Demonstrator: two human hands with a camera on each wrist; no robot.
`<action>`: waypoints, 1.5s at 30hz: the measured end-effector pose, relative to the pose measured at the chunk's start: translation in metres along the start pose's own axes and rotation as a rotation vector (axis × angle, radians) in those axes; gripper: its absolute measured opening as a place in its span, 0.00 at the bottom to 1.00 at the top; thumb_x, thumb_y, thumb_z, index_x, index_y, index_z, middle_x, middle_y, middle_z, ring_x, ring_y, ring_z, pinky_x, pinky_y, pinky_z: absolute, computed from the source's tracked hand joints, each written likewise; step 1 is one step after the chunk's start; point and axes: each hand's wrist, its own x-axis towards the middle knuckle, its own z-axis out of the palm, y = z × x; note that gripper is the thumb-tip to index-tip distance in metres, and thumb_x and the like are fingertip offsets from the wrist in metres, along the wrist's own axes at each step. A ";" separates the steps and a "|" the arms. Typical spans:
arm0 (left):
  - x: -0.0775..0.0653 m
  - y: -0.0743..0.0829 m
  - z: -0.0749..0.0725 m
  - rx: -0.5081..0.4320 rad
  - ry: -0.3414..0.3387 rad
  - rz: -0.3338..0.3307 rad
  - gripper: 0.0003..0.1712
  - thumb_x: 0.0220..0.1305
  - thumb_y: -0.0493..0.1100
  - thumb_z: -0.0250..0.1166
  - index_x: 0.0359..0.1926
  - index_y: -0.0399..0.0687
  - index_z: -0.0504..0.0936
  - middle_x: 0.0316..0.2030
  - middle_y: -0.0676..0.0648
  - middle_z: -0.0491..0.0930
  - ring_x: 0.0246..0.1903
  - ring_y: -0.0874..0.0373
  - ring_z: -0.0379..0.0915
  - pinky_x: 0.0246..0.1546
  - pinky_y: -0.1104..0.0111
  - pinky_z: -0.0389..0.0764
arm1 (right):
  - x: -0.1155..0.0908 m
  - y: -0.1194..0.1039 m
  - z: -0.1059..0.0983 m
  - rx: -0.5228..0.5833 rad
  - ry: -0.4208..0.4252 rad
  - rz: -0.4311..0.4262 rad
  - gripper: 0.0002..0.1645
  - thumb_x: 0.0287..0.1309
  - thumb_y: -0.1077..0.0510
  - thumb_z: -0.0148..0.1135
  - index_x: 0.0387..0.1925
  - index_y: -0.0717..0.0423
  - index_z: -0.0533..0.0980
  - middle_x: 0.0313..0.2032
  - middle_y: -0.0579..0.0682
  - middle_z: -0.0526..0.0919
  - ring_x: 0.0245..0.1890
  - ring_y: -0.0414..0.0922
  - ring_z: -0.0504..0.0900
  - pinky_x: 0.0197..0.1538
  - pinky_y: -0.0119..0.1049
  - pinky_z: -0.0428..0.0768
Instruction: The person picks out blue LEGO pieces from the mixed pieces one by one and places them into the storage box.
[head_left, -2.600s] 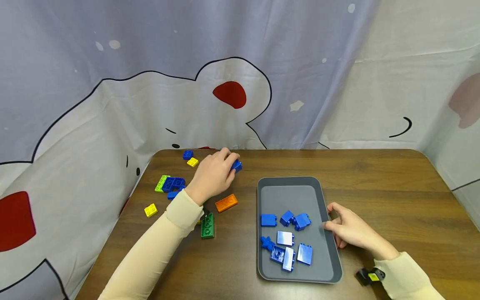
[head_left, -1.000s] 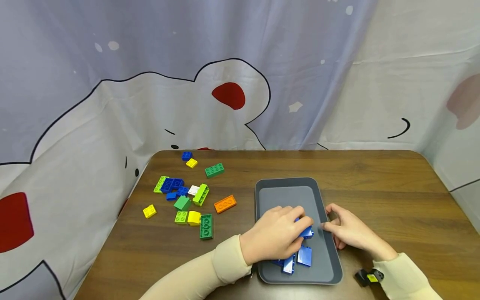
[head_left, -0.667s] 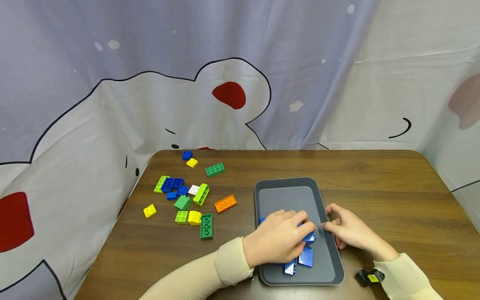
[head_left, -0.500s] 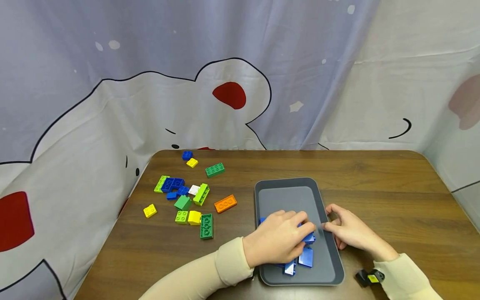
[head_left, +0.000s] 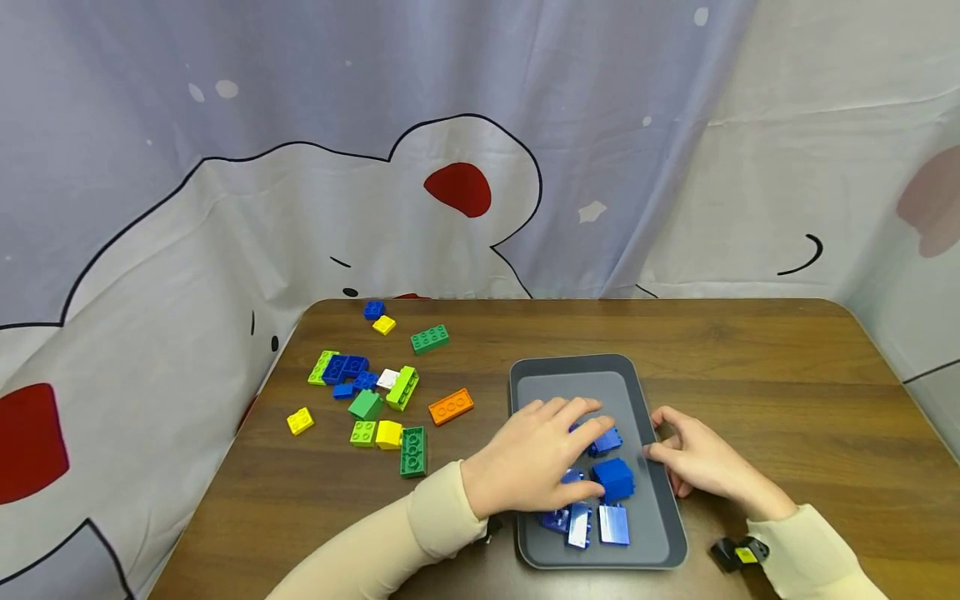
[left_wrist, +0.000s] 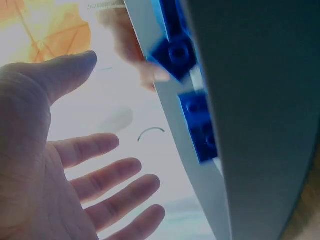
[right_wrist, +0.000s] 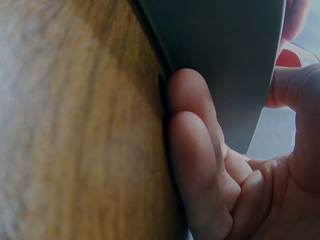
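Note:
A dark grey tray (head_left: pixel 577 385) lies on the table and holds several blue bricks. My left hand (head_left: pixel 531 454) is over it with fingers spread and nothing in its grasp, hiding some of the bricks. In the left wrist view the fingers (left_wrist: pixel 116 176) are straight and apart from the bricks. Just right of that hand sits a blue brick (head_left: pixel 615 479), with another blue piece (head_left: pixel 613 525) lying nearer me. At the tray's right side, my right hand (head_left: pixel 697 454) pinches the rim, thumb over the edge and curled fingers (right_wrist: pixel 192 145) against the outer wall.
Left of the tray, loose bricks lie scattered: an orange one (head_left: pixel 451 407), a dark green one (head_left: pixel 413 452), a green one (head_left: pixel 430 339), a yellow one (head_left: pixel 300 421) and a blue group (head_left: pixel 345 367). A patterned curtain (head_left: pixel 360 225) hangs behind the table.
My left hand carried a blue brick from the table's back into the tray, then let it go and drew back slightly to the left. The right hand has stayed at the rim.

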 end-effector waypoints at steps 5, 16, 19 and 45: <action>-0.007 -0.016 -0.004 0.003 0.010 -0.052 0.43 0.58 0.72 0.57 0.69 0.58 0.65 0.67 0.50 0.65 0.60 0.55 0.69 0.57 0.59 0.75 | 0.000 0.000 0.000 -0.015 0.007 -0.010 0.20 0.60 0.57 0.60 0.48 0.60 0.63 0.12 0.50 0.76 0.08 0.44 0.74 0.14 0.41 0.76; -0.029 -0.061 -0.008 0.022 0.050 -0.200 0.42 0.58 0.70 0.59 0.68 0.56 0.67 0.65 0.48 0.67 0.56 0.54 0.72 0.54 0.58 0.78 | -0.001 0.000 0.000 -0.033 0.013 -0.010 0.20 0.60 0.58 0.60 0.48 0.61 0.63 0.12 0.51 0.76 0.08 0.44 0.74 0.14 0.41 0.77; -0.036 -0.074 -0.011 0.029 0.057 -0.249 0.42 0.58 0.70 0.60 0.68 0.56 0.67 0.64 0.48 0.68 0.56 0.53 0.73 0.54 0.56 0.78 | -0.001 0.000 0.001 -0.035 0.014 -0.008 0.20 0.60 0.58 0.59 0.48 0.61 0.63 0.12 0.51 0.76 0.08 0.44 0.74 0.14 0.41 0.77; -0.155 -0.164 -0.014 0.047 0.035 -0.619 0.35 0.58 0.61 0.66 0.62 0.49 0.73 0.60 0.45 0.71 0.55 0.47 0.73 0.53 0.49 0.76 | 0.000 0.001 0.002 -0.018 0.012 -0.007 0.20 0.60 0.59 0.59 0.49 0.61 0.63 0.13 0.50 0.76 0.08 0.44 0.74 0.14 0.41 0.76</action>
